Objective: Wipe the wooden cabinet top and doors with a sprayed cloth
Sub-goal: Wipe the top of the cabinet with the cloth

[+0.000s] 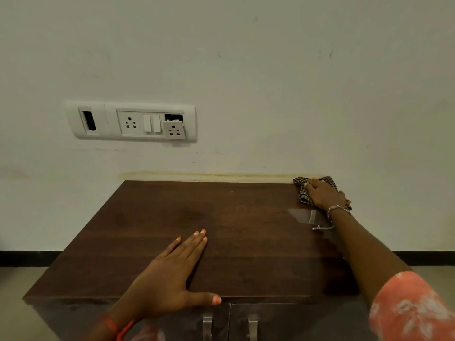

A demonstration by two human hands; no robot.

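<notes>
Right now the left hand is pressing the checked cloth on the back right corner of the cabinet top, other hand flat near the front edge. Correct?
No. The head view shows the right hand pressing the checked cloth on the cabinet top's back right corner; the left hand lies flat near the front edge.

Left hand (170, 274) flat, right hand (322, 195) outstretched, pressing.

- The right hand (323, 195), at the right edge of the frame, has a thin silver chain bracelet (337, 208) around its wrist, with a loose end hanging below.
- A coral-orange sleeve (413, 308) with a pale floral print covers the upper right arm, lower right corner.
- The left hand (170, 274), at lower centre, has fingernails (216, 300) painted pale peach-pink.
- An orange-red thread band (115, 327) circles the left wrist at the bottom edge.
</notes>
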